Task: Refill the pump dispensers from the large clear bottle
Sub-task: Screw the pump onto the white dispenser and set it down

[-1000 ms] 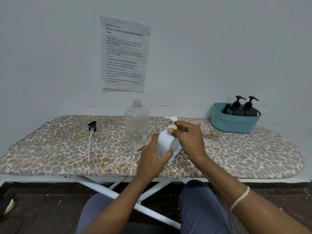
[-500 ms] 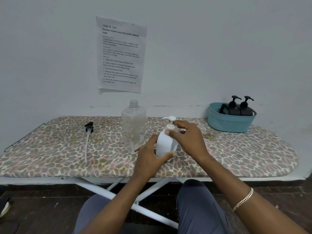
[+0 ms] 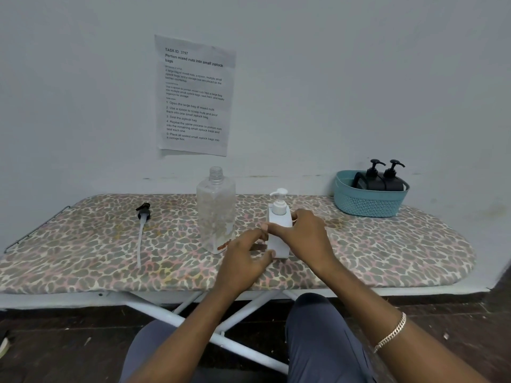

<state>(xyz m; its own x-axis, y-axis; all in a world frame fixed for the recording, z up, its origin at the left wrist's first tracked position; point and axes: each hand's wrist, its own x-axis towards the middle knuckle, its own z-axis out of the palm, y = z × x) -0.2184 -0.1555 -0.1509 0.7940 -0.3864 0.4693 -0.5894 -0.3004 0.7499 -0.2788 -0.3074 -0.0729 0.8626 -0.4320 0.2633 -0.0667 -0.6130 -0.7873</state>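
Observation:
A white pump dispenser (image 3: 279, 230) stands upright on the leopard-print ironing board (image 3: 83, 252), its pump head screwed on. My right hand (image 3: 304, 236) grips its right side, thumb across the front. My left hand (image 3: 244, 255) curls at its lower left, thumb tip and index fingertip touching the dispenser. Just left of it stands the large clear bottle (image 3: 216, 214), uncapped and nearly empty. Its black pump head with a long tube (image 3: 142, 219) lies flat farther left on the board.
A teal basket (image 3: 367, 207) at the board's back right holds two black pump dispensers (image 3: 383, 179). A printed sheet (image 3: 195, 95) is taped to the wall behind. The board's white legs and my knees are below the front edge.
The white dispenser went from tilted in both hands to standing upright on the board. My right hand moved from the pump collar down to the body; my left hand loosened its hold.

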